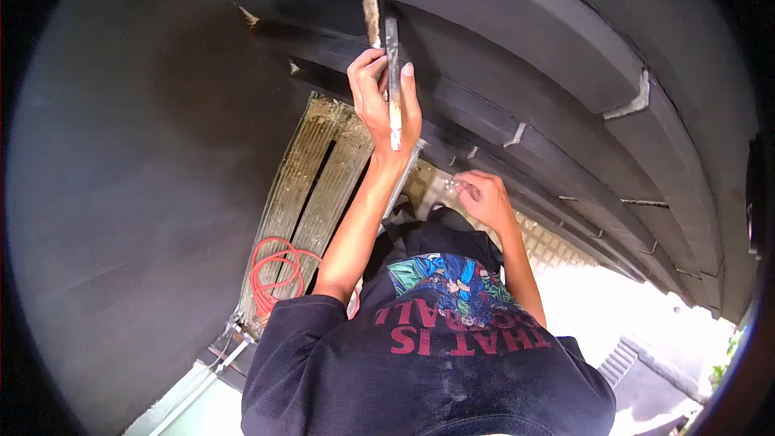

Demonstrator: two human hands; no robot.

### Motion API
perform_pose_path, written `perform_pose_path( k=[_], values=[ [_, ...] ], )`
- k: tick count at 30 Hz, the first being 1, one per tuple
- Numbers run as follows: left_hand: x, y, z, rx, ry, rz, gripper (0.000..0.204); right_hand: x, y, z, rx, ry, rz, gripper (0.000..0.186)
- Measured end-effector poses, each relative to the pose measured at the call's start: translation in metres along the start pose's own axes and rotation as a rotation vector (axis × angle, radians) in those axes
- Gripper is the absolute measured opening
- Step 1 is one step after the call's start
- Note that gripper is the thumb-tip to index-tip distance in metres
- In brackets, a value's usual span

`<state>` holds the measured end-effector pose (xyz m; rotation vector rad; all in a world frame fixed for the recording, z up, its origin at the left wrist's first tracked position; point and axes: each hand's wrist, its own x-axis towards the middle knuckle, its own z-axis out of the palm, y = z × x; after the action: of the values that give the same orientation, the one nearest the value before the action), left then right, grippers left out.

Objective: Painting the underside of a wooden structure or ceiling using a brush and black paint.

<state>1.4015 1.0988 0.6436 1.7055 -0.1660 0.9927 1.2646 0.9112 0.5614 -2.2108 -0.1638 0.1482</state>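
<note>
My left hand [381, 105] is raised in front of a dark grey ribbed surface [476, 85], closed around a narrow stick-like tool [393, 73]. The tool is dark at its upper end and whitish, as if smeared, at its lower end. Its upper end lies close to a pale, rough strip [371, 20] between the dark ribs; whether they touch I cannot tell. Lower and to the right, my right hand [486, 200] hangs near my body with fingers loosely bent. No held thing shows in it, though its palm is hidden.
Below my left hand stand weathered grooved planks [311, 194] with a red cord [274, 270] coiled over them. A large dark wall [145, 153] fills the left. Curved dark ledges [597, 89] with pale joints sweep along the right. Patterned ground [557, 242] shows far below.
</note>
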Motion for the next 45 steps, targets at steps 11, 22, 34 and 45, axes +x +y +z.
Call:
perform_pose_path(
  k=[11, 22, 34, 45],
  values=[
    [-0.140, 0.081, 0.082, -0.160, -0.233, 0.072, 0.029, -0.100, 0.074, -0.033, -0.014, -0.012, 0.283, 0.029],
    [-0.117, 0.105, 0.073, -0.298, -0.607, 0.238, 0.024, -0.162, 0.138, -0.045, 0.025, 0.037, 0.187, 0.029],
    [-0.023, -0.016, -0.004, -0.270, -0.054, -0.078, 0.034, -0.183, 0.132, -0.040, -0.010, 0.189, 0.274, 0.028],
    [-0.148, 0.074, 0.089, -0.151, -0.112, 0.066, 0.024, -0.206, 0.116, -0.031, 0.027, 0.216, 0.455, 0.028]
  ],
)
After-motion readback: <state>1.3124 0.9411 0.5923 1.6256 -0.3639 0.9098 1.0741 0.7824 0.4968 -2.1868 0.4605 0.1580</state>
